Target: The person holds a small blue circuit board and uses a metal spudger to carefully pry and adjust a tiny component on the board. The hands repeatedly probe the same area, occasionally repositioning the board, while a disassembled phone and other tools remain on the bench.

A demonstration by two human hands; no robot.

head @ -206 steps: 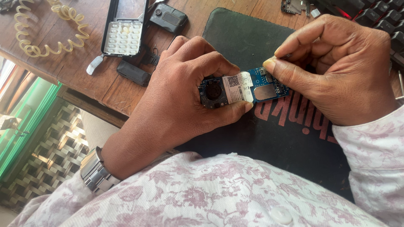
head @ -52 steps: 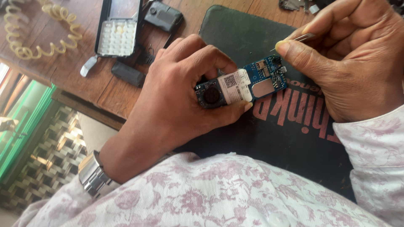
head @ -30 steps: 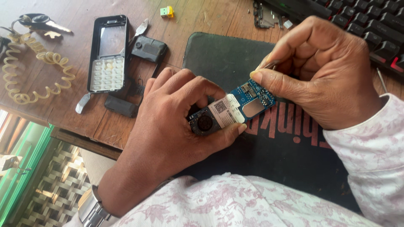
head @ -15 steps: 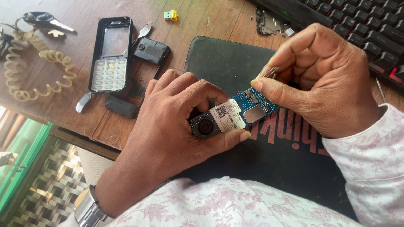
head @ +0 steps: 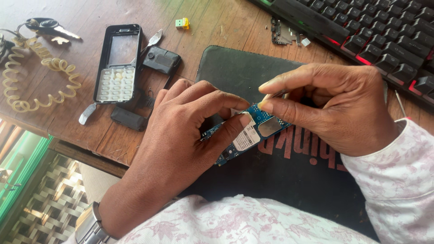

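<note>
1. Small blue circuit board [head: 253, 133], tilted, held just above a dark mat.
2. Carries a white label and a silver metal shield.
3. Pinched at its left end, partly hidden by fingers.

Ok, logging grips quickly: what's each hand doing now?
Left hand: closed on the blue circuit board.
Right hand: pinching a thin tool at the board.

- Circuit board [head: 264, 126]: blue, showing dull metal shield, white paper sticker.
- Table [head: 217, 27]: worn, scratched wood, looking matt.
- Mat [head: 235, 72]: dark, matt.
- Phone shell [head: 117, 63]: black glossy plastic.
- Coiled cord [head: 40, 86]: yellowish plastic.
- Sleeve [head: 398, 180]: printed cloth.
</note>
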